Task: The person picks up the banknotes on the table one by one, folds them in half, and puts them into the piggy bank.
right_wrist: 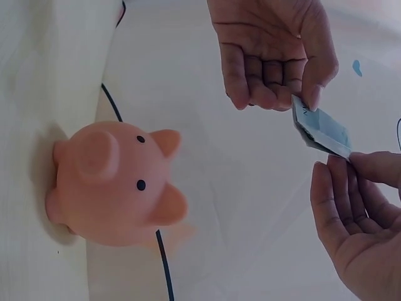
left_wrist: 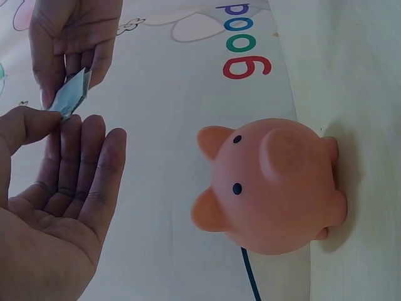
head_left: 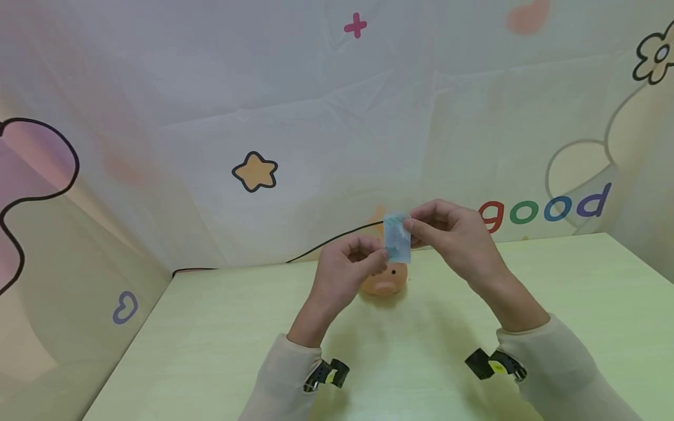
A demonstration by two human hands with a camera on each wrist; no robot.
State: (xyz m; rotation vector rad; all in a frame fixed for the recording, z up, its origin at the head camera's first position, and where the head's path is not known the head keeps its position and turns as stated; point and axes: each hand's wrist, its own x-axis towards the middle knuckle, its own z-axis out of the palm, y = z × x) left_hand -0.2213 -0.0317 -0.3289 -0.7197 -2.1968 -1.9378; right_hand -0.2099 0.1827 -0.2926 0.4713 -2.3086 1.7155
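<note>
Between both hands is a small folded banknote (head_left: pixel 398 242), pale blue-green, held up in the air. My left hand (head_left: pixel 347 272) pinches its lower left edge between thumb and fingertips. At the upper right corner, my right hand (head_left: pixel 455 237) pinches it the same way. The left wrist view shows the banknote (left_wrist: pixel 70 97) nearly edge-on, its folded layers visible. Behind and below the hands stands a pink piggy bank (head_left: pixel 384 282), upright on the table and partly hidden in the head view. Its snout, eyes and ears show plainly in the right wrist view (right_wrist: pixel 113 182).
The pale table (head_left: pixel 210 339) runs back to a printed cloth backdrop (head_left: pixel 326 146) with a star and the word "good". Dark cameras (head_left: pixel 334 372) are strapped to both sleeved wrists.
</note>
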